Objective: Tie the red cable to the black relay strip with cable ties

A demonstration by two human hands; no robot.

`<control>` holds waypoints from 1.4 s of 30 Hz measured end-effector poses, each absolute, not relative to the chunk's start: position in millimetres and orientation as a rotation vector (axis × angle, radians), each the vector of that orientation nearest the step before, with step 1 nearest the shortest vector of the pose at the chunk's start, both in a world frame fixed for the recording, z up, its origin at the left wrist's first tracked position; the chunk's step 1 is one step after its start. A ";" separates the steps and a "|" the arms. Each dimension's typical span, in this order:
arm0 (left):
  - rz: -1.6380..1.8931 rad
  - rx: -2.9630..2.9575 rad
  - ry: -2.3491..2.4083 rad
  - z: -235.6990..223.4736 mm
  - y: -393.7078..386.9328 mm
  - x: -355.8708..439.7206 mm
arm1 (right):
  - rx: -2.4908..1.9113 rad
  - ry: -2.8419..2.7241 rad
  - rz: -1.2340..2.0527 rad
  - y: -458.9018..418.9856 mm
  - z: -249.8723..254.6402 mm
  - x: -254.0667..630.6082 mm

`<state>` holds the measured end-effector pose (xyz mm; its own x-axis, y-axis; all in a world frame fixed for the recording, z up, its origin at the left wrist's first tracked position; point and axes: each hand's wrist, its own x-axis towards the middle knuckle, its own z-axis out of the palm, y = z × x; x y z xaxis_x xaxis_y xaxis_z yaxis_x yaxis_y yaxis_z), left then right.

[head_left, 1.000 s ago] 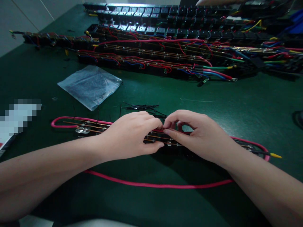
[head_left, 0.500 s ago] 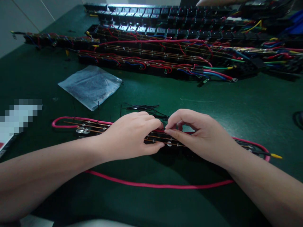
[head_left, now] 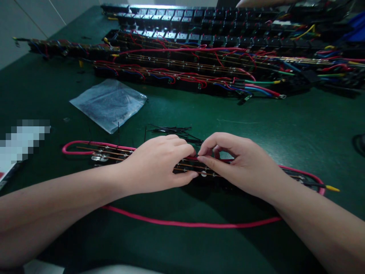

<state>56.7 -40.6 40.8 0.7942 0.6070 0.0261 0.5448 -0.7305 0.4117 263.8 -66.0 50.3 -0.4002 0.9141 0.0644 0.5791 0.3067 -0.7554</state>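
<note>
A long, narrow power strip (head_left: 112, 153) lies open in front of me, its copper rails and metal contacts facing up. A thick red cable (head_left: 94, 143) runs along its far edge, and a slack loop hangs on the near side. My left hand (head_left: 161, 161) straddles the strip, thumb on the near side and fingers on the far side, gripping it. Just right of these fingers, my right hand (head_left: 232, 158) pinches thumb and forefinger at the red cable on a thin black cable tie, mostly hidden by the fingertips. Another cable tie (head_left: 118, 131) stands upright farther left.
Loose black cable ties (head_left: 171, 129) lie behind the hands. A clear plastic bag (head_left: 110, 102) rests at the back left of the green table (head_left: 182, 251). Several wired strips (head_left: 176, 72) fill the far side. A pixelated white item (head_left: 17, 152) is at far left.
My right fingertips have shifted very slightly left. My left hand and the strip hold their place.
</note>
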 end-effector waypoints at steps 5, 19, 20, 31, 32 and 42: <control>0.219 2.609 0.858 39.1 -40.1 56.5 | -1.294 -2.095 0.912 -65.7 50.4 262.6; 0.235 2.617 0.856 38.2 -40.9 56.7 | -1.320 -2.094 0.922 -65.3 50.1 262.4; 0.236 2.618 0.857 37.9 -40.7 56.6 | -1.325 -2.092 0.924 -65.4 50.0 262.3; 0.242 2.598 0.850 40.1 -41.2 56.8 | -1.371 -2.060 0.945 -65.3 50.7 261.7; 0.241 2.598 0.852 40.2 -41.4 56.8 | -1.374 -2.064 0.945 -65.6 51.0 261.7; 0.254 2.598 0.861 40.0 -41.3 57.1 | -1.300 -2.078 0.937 -66.4 48.3 265.3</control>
